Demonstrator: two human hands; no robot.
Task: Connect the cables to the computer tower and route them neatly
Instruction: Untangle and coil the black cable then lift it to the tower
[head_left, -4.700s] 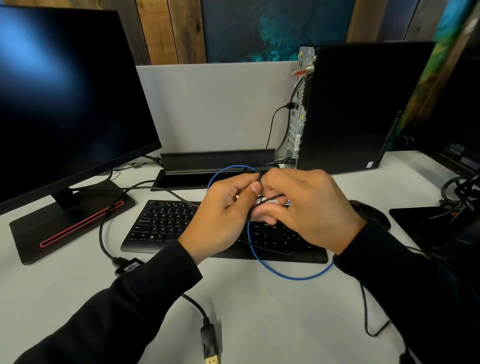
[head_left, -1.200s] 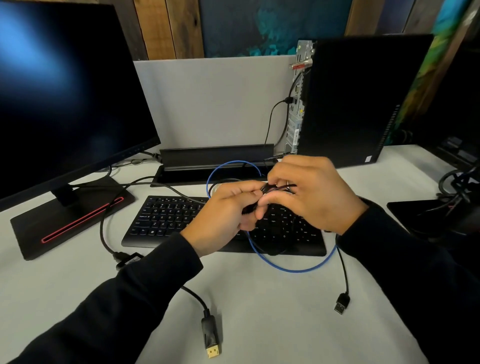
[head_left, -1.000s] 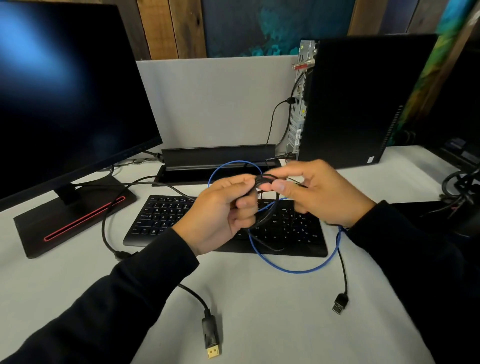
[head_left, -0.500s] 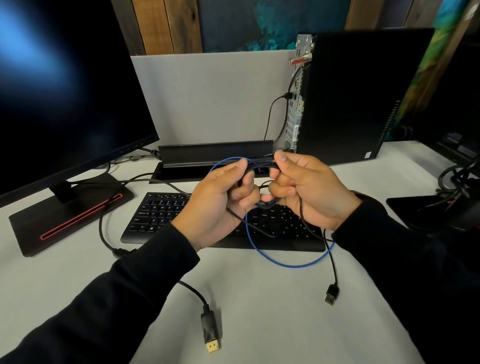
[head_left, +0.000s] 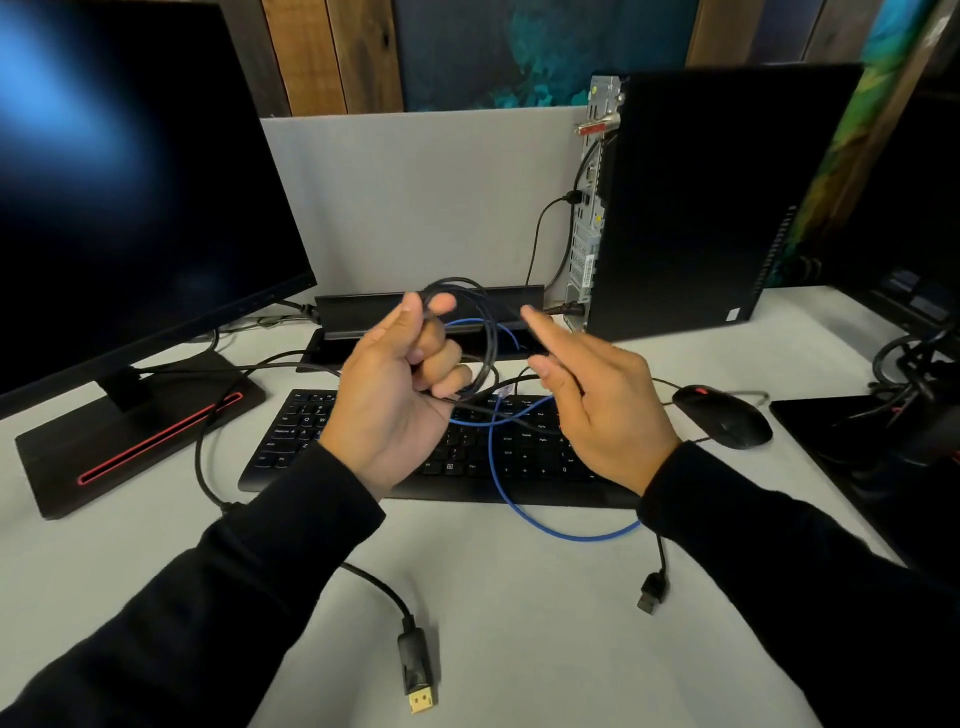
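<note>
White table (head_left: 519, 649) is seen below a computer tower (head_left: 727, 208) at one o'clock. A coiled black cable (head_left: 485, 332) is gripped by the left hand (head_left: 400, 395); its loose USB plug (head_left: 652, 592) lies at five o'clock, nearer the relaxed, empty right hand (head_left: 597, 405).

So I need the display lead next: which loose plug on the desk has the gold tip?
The DisplayPort plug nearest the camera, lying below the left sleeve, with a gold end. The other loose one, the USB plug to its right, is all black.
</note>
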